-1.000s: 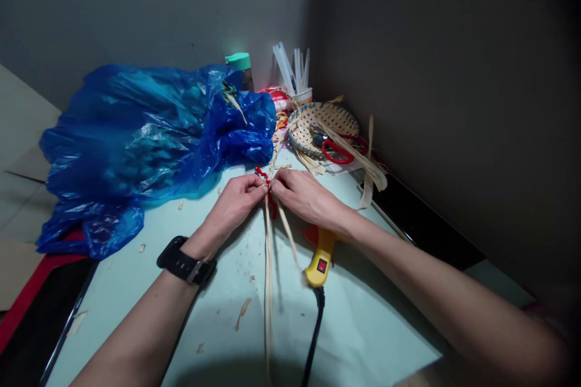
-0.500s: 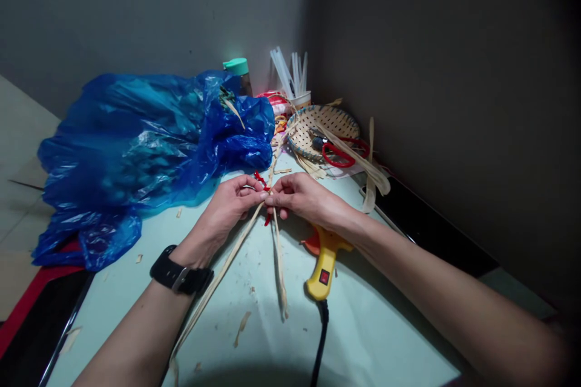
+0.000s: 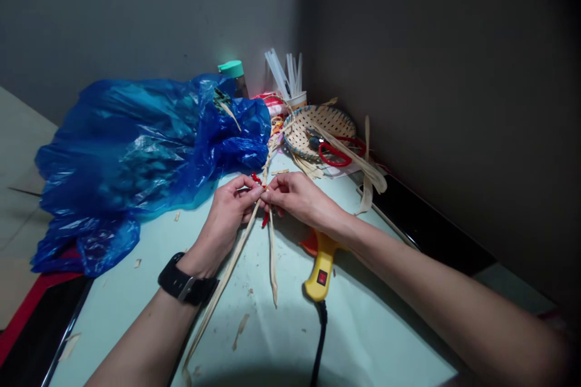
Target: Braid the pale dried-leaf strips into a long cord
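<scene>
Fingertips of my left hand and my right hand meet over the table, both pinching a pale braid of dried fibre strips. A red tie sits at the pinch, its ends sticking out above and below the fingers. Two loose strips hang from the grip toward me: a long one beside my left wrist and a shorter one. The braid runs away from me toward a woven basket. My fingers hide the exact crossing of strips and tie.
A yellow glue gun with a black cord lies beneath my right forearm. Red-handled scissors rest at the basket. Left is a blue plastic bag; behind stand a green-capped bottle and a cup of glue sticks. Fibre scraps dot the table.
Both hands remain pinched together at the braid. The loose strips have shifted slightly, the short one's lower end swinging left and up. The whole view has moved a little.
</scene>
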{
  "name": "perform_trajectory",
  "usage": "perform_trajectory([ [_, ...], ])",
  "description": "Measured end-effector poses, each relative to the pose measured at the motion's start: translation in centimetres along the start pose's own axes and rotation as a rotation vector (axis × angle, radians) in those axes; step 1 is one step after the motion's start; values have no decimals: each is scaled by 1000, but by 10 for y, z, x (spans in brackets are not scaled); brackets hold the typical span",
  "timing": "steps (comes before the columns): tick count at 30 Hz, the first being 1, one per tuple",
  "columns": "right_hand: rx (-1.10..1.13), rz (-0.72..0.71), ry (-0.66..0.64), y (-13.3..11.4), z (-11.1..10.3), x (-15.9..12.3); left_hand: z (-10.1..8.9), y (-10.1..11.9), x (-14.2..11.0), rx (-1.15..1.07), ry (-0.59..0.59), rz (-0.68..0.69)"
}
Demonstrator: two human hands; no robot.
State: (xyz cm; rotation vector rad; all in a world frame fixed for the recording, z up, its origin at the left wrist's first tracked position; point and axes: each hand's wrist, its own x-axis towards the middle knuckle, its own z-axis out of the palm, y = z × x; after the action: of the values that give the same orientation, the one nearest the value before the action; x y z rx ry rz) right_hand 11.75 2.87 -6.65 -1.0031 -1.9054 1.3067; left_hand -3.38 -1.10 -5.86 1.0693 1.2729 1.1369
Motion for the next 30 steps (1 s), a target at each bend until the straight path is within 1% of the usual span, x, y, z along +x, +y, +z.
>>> perform_trajectory([
  [3,-75,16,47,-2,2,0,0,0,-1,-46,-27,-12],
  [5,-111,22,83,-5,3,-1,-2,3,-1,-36,-60,-17],
  [7,-149,5,107,-9,3,-4,-4,7,-3,13,-98,-32],
  [10,-244,-42,140,-15,3,-7,-6,13,-7,171,-123,-29],
  [12,-316,-55,173,-16,3,-8,-6,15,-10,257,-97,-9],
  [14,-362,-54,186,-16,4,-8,-8,14,-14,295,-58,0],
  [17,-396,-47,177,-16,8,-8,-10,11,-17,317,-17,-5],
  [21,-409,-36,204,-18,13,-10,-12,8,-21,383,33,22],
  [25,-355,-16,206,-20,14,-12,-4,6,-26,522,112,88],
  [30,-330,4,187,-19,14,-8,13,11,-38,822,255,203],
])
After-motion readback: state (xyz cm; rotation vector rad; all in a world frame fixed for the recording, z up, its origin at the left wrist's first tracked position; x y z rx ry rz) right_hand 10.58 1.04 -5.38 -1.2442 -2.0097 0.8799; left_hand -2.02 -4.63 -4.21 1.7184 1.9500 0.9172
